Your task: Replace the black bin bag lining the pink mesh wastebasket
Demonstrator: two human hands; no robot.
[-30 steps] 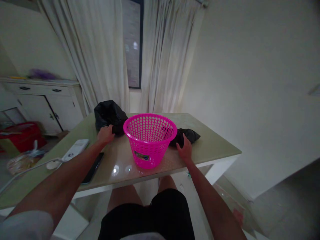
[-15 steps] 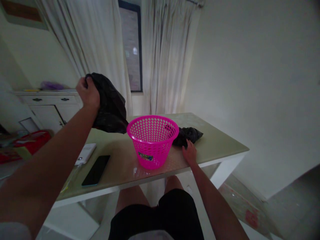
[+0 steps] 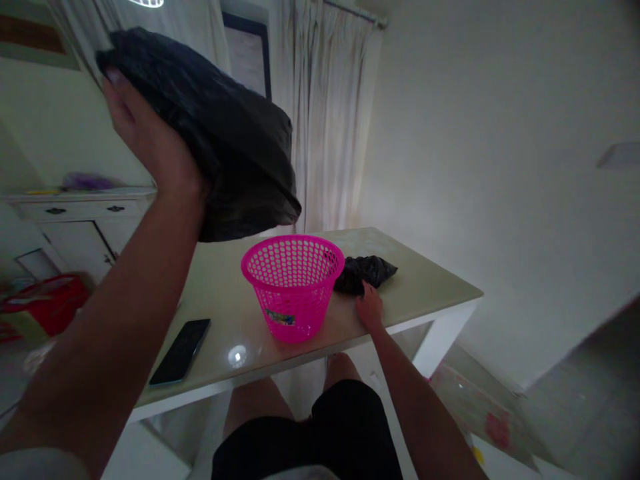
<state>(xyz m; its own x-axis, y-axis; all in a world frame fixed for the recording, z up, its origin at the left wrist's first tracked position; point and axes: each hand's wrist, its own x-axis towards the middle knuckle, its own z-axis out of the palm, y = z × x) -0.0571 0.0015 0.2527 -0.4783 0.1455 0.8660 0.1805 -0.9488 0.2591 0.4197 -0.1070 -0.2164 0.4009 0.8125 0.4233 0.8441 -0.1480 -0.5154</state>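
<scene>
My left hand (image 3: 150,133) is raised at the upper left, gripping the edge of a black plastic bag (image 3: 230,147). Puffed out with air, the bag hangs above the table, over and left of a pink basket (image 3: 295,300). The basket stands upright near the front edge, with holes in its wall and a small label. My right hand (image 3: 370,307) rests on the table to the right of the basket, its fingers against a second black plastic bag (image 3: 373,270) that lies crumpled there. Part of this bag is behind the basket.
A dark phone (image 3: 181,353) lies on the table (image 3: 420,270) at the left. Behind are a white cabinet (image 3: 80,227) and curtains (image 3: 330,133). A red bag (image 3: 47,303) is at the far left, and a wall (image 3: 475,167) rises on the right.
My left hand has lifted the black plastic bag higher, and the bag has swelled out and swung rightward. The right hand stays by the second bag. The view has shifted slightly.
</scene>
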